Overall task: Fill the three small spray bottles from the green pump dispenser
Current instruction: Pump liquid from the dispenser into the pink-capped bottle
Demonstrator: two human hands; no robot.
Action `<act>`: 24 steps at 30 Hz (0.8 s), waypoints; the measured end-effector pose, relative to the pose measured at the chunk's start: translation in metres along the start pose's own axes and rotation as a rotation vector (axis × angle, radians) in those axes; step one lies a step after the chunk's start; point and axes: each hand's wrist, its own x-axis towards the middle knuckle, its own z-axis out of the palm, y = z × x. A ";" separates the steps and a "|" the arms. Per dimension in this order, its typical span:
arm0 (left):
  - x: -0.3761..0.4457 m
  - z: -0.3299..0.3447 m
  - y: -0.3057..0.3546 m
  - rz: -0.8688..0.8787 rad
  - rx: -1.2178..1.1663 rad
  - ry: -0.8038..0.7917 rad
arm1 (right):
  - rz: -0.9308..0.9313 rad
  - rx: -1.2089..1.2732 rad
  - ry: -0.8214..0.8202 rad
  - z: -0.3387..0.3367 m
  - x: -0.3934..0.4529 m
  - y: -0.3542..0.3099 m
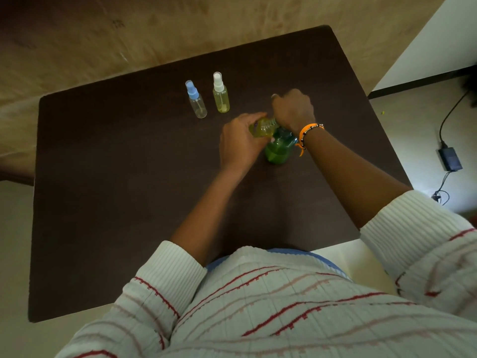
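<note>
Take the green pump dispenser as your landmark: it stands upright on the dark brown table, a little beyond the table's middle and slightly toward your right.

Your left hand is just left of the dispenser. Its fingers are curled round a small uncapped spray bottle with yellowish liquid inside. You hold this bottle tilted, almost lying, with its open threaded neck pointing right, at the top of the dispenser.

Your right hand is over the dispenser's top and hides the pump head. The fingers are curled downward — on what exactly, I cannot tell, because the back of the hand covers it. Something small and pale shows at the knuckles; it is too blurred to name. On your right wrist is an orange bracelet with dark beads.

Beyond the dispenser and to its left, two other small bottles stand upright, side by side but apart from each other. The nearer one to the dispenser has a white sprayer cap and pale yellow liquid in it. The farther one, the blue-capped bottle, looks clear.

Right of the dispenser, off the table, a black power adapter with its cable lies on the floor.
</note>
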 end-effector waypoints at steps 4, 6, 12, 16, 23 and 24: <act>0.001 -0.002 0.000 0.006 -0.030 0.012 | 0.029 0.055 -0.169 -0.003 -0.002 -0.003; 0.001 -0.002 -0.001 0.008 -0.035 0.007 | 0.053 0.087 -0.246 -0.004 -0.004 -0.004; 0.001 -0.001 -0.002 0.000 -0.034 -0.008 | 0.040 -0.040 -0.138 -0.003 0.007 0.001; 0.001 0.001 -0.003 -0.014 -0.063 -0.024 | 0.042 -0.082 -0.124 -0.003 0.003 0.001; 0.002 -0.002 0.000 0.002 -0.087 -0.010 | 0.121 0.146 -0.371 -0.007 -0.004 -0.004; 0.002 -0.002 0.000 0.004 -0.082 -0.013 | 0.106 0.126 -0.333 -0.008 -0.009 -0.006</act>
